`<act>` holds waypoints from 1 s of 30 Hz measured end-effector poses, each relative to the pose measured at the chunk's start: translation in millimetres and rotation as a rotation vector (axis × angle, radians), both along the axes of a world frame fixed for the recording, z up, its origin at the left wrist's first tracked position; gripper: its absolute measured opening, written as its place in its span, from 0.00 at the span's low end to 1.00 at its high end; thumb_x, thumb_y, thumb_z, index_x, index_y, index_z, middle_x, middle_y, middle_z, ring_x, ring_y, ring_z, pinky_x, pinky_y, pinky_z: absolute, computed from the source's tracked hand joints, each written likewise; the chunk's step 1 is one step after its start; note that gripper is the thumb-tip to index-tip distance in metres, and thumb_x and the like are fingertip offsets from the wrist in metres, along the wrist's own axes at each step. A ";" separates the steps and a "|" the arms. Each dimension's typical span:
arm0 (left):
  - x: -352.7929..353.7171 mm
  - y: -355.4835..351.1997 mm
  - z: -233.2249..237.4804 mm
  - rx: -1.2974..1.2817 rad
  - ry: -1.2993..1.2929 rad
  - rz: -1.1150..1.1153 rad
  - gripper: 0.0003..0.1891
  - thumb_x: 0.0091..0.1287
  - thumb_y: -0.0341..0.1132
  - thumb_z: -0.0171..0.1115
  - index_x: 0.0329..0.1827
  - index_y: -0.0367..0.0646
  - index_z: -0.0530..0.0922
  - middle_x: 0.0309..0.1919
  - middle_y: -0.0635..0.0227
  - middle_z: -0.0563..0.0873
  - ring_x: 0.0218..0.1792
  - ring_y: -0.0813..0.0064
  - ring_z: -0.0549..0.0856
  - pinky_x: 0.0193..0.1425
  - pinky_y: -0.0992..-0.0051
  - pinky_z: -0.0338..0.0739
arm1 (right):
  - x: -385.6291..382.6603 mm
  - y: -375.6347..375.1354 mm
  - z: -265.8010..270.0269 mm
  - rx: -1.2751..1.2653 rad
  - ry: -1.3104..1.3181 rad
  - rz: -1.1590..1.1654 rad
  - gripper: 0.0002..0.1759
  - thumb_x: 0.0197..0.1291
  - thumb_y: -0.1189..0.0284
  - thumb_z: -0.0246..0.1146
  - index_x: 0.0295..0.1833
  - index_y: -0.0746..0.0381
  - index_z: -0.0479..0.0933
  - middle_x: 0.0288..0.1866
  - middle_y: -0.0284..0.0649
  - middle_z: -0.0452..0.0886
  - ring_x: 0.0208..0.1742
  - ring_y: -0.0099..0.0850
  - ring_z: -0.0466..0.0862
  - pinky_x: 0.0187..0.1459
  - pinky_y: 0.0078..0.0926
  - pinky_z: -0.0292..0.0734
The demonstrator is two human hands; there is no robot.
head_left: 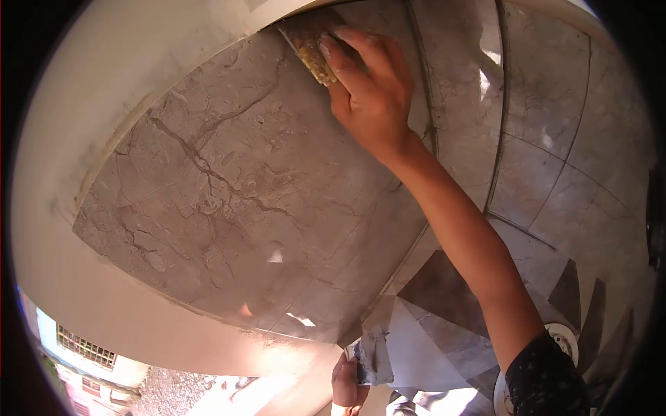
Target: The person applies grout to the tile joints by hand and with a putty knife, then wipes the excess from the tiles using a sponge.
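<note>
My right hand (374, 90) reaches up to the top of the grey marbled tile wall (229, 159). Its fingers are closed around a flat scraper (316, 59) with a yellowish, crusted edge, pressed against the tile near the upper border. Low in the view, my left hand (345, 381) grips a flat plate (374, 358) smeared with pale grey paste. That plate is apart from the wall tiles, near their lower corner. Part of the left hand's grip is hidden behind the plate.
A cream-painted border (76, 145) curves around the tiles on the left. More tiles with dark joints (541, 90) cover the right side. Patterned floor tiles (444, 291) lie below, with a round white fixture (563, 340) near my right sleeve. Outside, a building (87, 347) shows at lower left.
</note>
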State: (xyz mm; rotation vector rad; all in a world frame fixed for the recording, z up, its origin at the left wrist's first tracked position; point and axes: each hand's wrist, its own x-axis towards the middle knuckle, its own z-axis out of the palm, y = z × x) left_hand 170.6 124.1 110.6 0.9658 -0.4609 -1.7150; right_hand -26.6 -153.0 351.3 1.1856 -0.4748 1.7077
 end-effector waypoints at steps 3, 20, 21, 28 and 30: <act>11.8 -0.3 3.3 0.033 0.009 0.016 0.25 0.60 0.30 0.42 0.62 0.31 0.62 0.54 0.53 0.74 0.54 0.61 0.76 0.58 0.64 0.72 | 10.9 -3.9 -0.7 0.032 -0.016 -0.025 0.16 0.37 0.80 0.65 0.38 0.59 0.81 0.43 0.32 0.78 0.36 0.32 0.76 0.35 0.29 0.72; 25.6 -0.8 5.8 0.102 -0.001 0.003 0.22 0.62 0.28 0.40 0.60 0.32 0.63 0.50 0.56 0.77 0.51 0.64 0.79 0.56 0.65 0.74 | 0.1 39.5 3.5 0.203 0.090 -0.165 0.24 0.36 0.83 0.64 0.45 0.56 0.81 0.47 0.27 0.78 0.40 0.27 0.77 0.28 0.20 0.78; 27.8 1.0 5.3 0.117 -0.011 0.015 0.22 0.62 0.28 0.40 0.60 0.32 0.64 0.50 0.55 0.76 0.51 0.63 0.79 0.56 0.64 0.74 | 8.3 35.5 3.4 0.206 0.082 -0.162 0.24 0.36 0.83 0.64 0.45 0.56 0.81 0.47 0.27 0.78 0.40 0.27 0.77 0.28 0.20 0.78; 34.6 5.0 6.6 0.143 -0.041 0.019 0.22 0.62 0.29 0.40 0.59 0.31 0.64 0.50 0.53 0.76 0.52 0.61 0.77 0.58 0.63 0.73 | 0.5 64.5 17.6 0.437 0.248 -0.330 0.22 0.37 0.83 0.64 0.43 0.57 0.81 0.45 0.28 0.79 0.39 0.27 0.78 0.32 0.21 0.79; 32.2 3.5 3.9 0.126 -0.037 -0.008 0.22 0.62 0.30 0.40 0.59 0.31 0.64 0.51 0.53 0.76 0.52 0.61 0.77 0.58 0.62 0.72 | -18.1 70.4 17.5 0.484 0.340 -0.336 0.21 0.37 0.83 0.64 0.43 0.58 0.81 0.44 0.28 0.80 0.39 0.28 0.78 0.32 0.22 0.79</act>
